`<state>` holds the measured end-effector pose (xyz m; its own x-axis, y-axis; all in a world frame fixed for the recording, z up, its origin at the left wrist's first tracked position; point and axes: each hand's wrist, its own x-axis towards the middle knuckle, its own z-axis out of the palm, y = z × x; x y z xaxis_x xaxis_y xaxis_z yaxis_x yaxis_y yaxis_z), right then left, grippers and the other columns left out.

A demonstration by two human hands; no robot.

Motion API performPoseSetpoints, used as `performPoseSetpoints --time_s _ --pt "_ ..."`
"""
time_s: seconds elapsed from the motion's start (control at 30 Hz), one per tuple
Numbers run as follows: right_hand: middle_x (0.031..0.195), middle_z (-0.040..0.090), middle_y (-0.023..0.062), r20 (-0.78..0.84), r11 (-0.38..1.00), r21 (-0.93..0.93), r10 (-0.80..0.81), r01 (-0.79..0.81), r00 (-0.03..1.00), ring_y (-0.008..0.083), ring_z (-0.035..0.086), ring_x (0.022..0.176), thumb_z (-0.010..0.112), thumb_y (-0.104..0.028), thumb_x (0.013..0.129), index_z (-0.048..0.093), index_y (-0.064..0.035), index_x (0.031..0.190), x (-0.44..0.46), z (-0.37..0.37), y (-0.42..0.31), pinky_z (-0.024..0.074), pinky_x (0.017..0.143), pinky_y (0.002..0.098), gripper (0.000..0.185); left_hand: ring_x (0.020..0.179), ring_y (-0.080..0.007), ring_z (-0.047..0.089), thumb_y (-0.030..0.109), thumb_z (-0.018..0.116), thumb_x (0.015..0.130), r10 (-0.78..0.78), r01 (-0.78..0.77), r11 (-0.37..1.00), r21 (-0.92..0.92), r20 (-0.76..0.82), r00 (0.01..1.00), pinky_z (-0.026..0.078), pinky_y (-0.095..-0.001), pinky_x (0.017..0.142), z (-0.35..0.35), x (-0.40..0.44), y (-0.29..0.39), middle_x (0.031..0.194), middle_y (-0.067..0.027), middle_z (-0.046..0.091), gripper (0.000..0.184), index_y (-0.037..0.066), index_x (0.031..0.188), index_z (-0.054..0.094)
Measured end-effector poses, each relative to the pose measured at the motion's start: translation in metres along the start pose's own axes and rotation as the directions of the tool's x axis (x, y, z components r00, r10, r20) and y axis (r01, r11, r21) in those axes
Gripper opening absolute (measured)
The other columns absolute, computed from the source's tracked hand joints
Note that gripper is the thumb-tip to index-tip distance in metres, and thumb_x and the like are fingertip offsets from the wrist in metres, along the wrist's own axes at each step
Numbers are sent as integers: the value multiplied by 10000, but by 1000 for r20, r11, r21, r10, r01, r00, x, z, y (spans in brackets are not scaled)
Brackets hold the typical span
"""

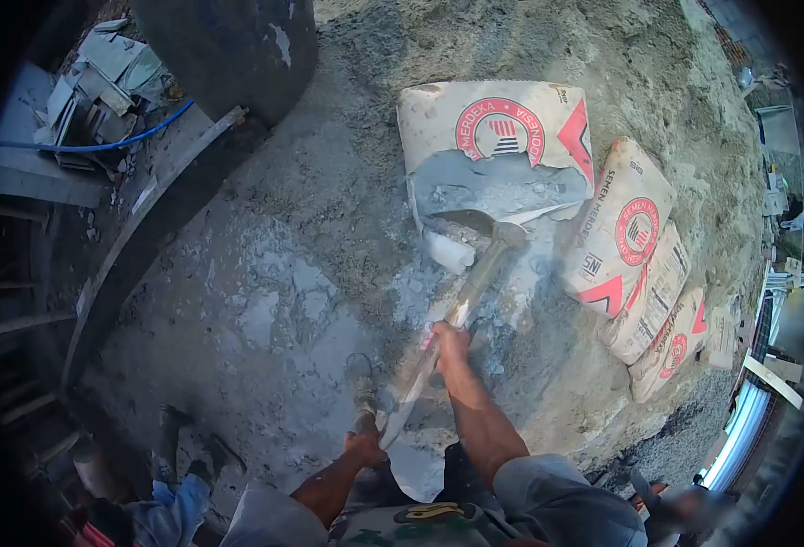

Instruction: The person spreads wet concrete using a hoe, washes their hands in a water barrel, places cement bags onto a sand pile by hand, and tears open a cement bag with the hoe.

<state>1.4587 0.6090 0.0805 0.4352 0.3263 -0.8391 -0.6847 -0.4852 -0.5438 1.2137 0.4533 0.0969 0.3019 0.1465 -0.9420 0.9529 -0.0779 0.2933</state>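
Note:
Both my hands are wrapped round the long wooden handle of a hoe (pixel 471 290). My right hand (pixel 451 345) grips it about midway, while my left hand (pixel 363 447) closes on the end near my body. The hoe's head lies at the torn opening of a cement bag (pixel 425 114), and part of its blade is hidden in the bag. Grey cement powder (pixel 502 187) shows inside the ripped paper. Loose pale powder and lumps lie on the ground below the opening.
More cement bags (pixel 634 228) lie overlapping at the right. A dark round container (pixel 238 46) stands at the upper left, beside a curved edge (pixel 137 210), a blue hose (pixel 151 135) and broken tiles (pixel 101 77). Another person's legs (pixel 178 492) show at the lower left.

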Motion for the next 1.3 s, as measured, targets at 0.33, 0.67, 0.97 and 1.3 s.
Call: performPoseSetpoints --time_s 0.33,0.67,0.97,1.3 --pt "628 503 65 243 885 229 -455 405 857 182 515 471 593 -93 730 497 -32 782 -10 31 -193 487 467 338 125 950 -238 543 253 651 633 196 -218 975 37 -602 774 309 -379 881 -151 52 91 927 -43 627 279 152 893 643" --pt "616 512 75 56 986 -80 148 -144 987 189 517 453 600 -59 675 537 -25 765 50 45 34 451 388 330 115 1050 -231 569 470 613 664 -251 250 965 -81 -4 968 256 -397 967 -37 -14 3 1047 -87 640 535 181 1115 599" --pt "631 524 58 -50 839 261 -482 477 875 141 516 467 608 -42 719 470 -13 853 -126 -110 -156 442 425 296 194 908 -260 574 267 689 571 374 -363 927 91 -210 903 278 -394 923 -58 -39 119 841 -85 637 260 115 777 638" --pt "588 527 62 -312 745 50 -621 665 719 167 524 426 617 -121 727 543 -8 696 -8 -303 -350 440 387 308 138 836 -272 624 363 706 598 572 -562 820 110 -173 802 427 -366 820 -78 48 381 870 -133 657 413 102 914 654"
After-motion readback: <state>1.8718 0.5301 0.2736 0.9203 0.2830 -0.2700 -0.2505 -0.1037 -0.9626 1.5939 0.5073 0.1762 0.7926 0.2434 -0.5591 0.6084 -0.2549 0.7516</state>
